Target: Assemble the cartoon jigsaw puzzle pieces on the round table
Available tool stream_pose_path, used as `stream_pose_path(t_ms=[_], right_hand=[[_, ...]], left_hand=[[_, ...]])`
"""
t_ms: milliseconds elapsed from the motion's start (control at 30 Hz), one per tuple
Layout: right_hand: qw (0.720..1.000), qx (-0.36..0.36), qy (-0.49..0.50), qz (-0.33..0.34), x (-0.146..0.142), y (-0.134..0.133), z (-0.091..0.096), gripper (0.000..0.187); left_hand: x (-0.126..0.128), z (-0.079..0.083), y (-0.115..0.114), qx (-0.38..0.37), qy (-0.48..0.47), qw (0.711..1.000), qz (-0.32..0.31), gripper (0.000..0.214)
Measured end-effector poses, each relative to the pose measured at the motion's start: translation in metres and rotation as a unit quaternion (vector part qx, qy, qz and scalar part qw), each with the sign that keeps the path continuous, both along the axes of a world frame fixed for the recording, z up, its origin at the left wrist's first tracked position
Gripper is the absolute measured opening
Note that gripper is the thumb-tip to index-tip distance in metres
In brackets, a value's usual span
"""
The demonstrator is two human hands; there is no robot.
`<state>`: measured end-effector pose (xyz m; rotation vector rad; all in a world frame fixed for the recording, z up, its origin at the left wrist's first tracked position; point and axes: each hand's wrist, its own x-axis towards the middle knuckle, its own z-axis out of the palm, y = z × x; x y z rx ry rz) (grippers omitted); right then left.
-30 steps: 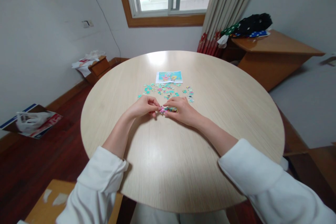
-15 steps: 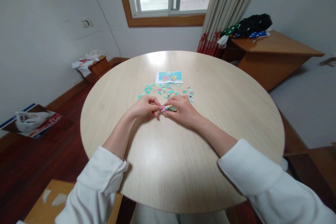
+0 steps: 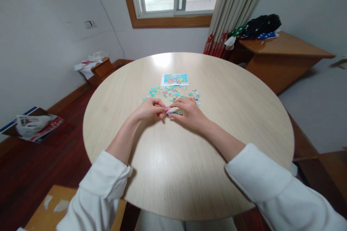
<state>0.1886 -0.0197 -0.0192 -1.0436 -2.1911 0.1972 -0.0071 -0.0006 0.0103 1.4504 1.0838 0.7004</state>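
My left hand (image 3: pixel 150 108) and my right hand (image 3: pixel 189 112) meet fingertip to fingertip on the round wooden table (image 3: pixel 244 115). Between them lies a small joined cluster of puzzle pieces (image 3: pixel 173 112), pink at its left end and green and yellow at its right. My left fingers pinch the pink end while my right fingers hold the other end. Just beyond my hands lies a scatter of loose teal puzzle pieces (image 3: pixel 168 92). Past those sits a small printed picture card (image 3: pixel 174 79).
A wooden side table (image 3: pixel 284 48) with dark spotted cloth (image 3: pixel 257 25) stands at the right. A striped curtain (image 3: pixel 233 7) hangs by the window. A small wooden box with papers (image 3: pixel 100 66) and a plastic bag on a board (image 3: pixel 31 124) lie on the floor at left.
Both hands have shifted very slightly away from me with the joined pieces; otherwise nothing has moved.
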Motion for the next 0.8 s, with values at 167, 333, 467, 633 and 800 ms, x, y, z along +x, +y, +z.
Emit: stream_pose_path(t_ms=[167,333,467,633,800], right_hand=[[1.000,-0.003,0.000,0.004,0.0002,-0.0003,0.0004,0.020],[1.000,-0.015,0.002,0.011,0.0011,0.0000,0.0007,0.014],[1.000,-0.015,0.000,0.015,0.0011,0.0007,0.0005,0.012],[1.000,-0.018,-0.002,0.019,0.0007,0.0007,0.0001,0.011],[1.000,-0.018,-0.004,0.020,0.0013,0.0015,-0.0013,0.010]], left_hand=[[0.0006,0.0016,-0.0005,-0.002,0.000,1.000,0.003,0.013],[0.0007,0.0029,-0.0009,-0.007,-0.001,1.000,-0.003,0.015],[0.0003,0.0026,-0.0011,-0.011,0.005,1.000,-0.004,0.011],[0.0007,0.0032,-0.0012,-0.030,0.008,0.999,-0.005,0.010],[0.0004,0.0026,-0.0008,-0.022,-0.003,1.000,-0.008,0.012]])
